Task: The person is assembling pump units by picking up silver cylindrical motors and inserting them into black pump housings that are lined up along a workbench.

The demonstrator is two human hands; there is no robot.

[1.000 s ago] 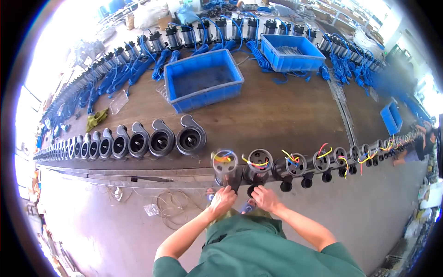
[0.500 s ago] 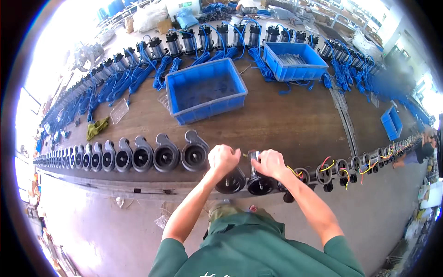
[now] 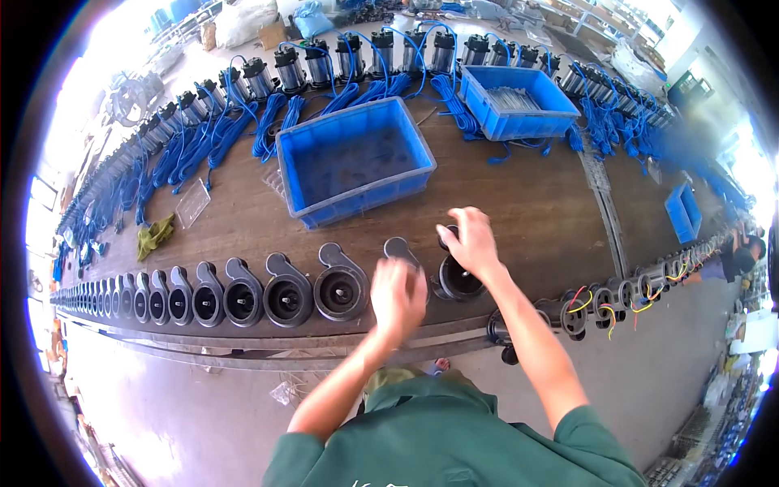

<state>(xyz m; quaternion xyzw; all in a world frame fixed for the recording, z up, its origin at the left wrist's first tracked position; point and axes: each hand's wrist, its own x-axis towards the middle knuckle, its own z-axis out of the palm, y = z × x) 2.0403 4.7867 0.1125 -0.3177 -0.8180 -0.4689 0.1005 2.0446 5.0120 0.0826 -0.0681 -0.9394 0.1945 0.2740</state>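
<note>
- Black round housing (image 3: 461,284): it sits near the front edge of the brown surface (image 3: 519,203), straight ahead of me, its open round face turned my way.
- My right hand (image 3: 469,242) is over the upper end of this housing, thumb and fingers somewhat apart around its raised spout; I cannot tell whether they grip it.
- My left hand (image 3: 398,296) is in front of a second black housing (image 3: 398,247), fingers bent and covering much of it. The rounded spout shows above my knuckles; how firmly I hold it, if at all, is hidden.
- To the left, a long row of matching housings (image 3: 341,294) curves away along the front edge, open faces toward me, spouts pointing up.
- To the right, partly behind my right forearm, a row of metal cylinders (image 3: 573,322) continues along the edge, with red and yellow wires (image 3: 581,302) sticking out.
- Beyond my hands stands a large blue bin (image 3: 369,201); a smaller blue bin (image 3: 531,127), holding pale pieces, is farther back on the right.
- Along the far side runs a curved line of silver and black pumps (image 3: 350,61), with blue cables (image 3: 231,138) bundled in front.
- A crumpled olive cloth (image 3: 156,236) lies on the left.
- At the far right, another person (image 3: 740,258) is beside the row.
</note>
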